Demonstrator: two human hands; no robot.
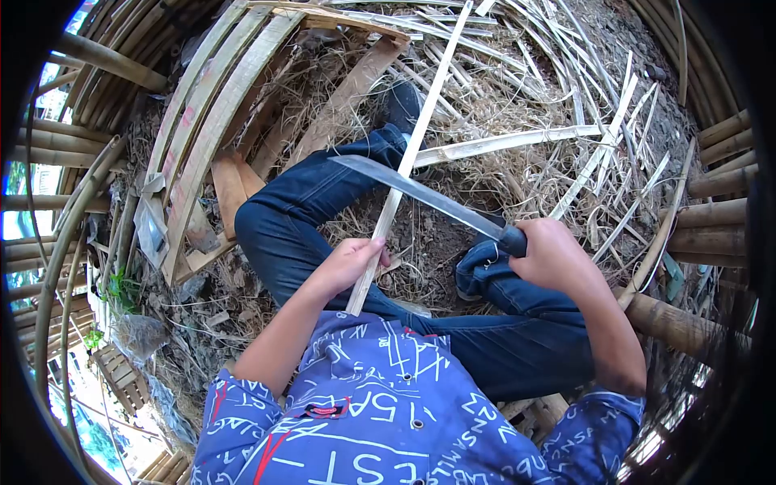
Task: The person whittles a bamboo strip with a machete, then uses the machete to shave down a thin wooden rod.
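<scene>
My left hand point(356, 263) is closed around a long, pale bamboo strip point(416, 137) near its lower end. The strip slants up and away from my lap, past my shoe. In my right hand point(551, 252) is the dark handle of a machete point(428, 196), gripped in a fist. Its long blade points left and crosses the strip above my left hand, overlapping it in this view. My legs in dark jeans are bent to either side beneath both hands.
A slatted wooden crate point(218, 133) lies at the left front. Several split bamboo strips point(517, 145) and heaps of curly shavings point(493, 105) cover the ground ahead. Bamboo pole walls stand on both sides, with a thick pole point(675, 323) close by my right elbow.
</scene>
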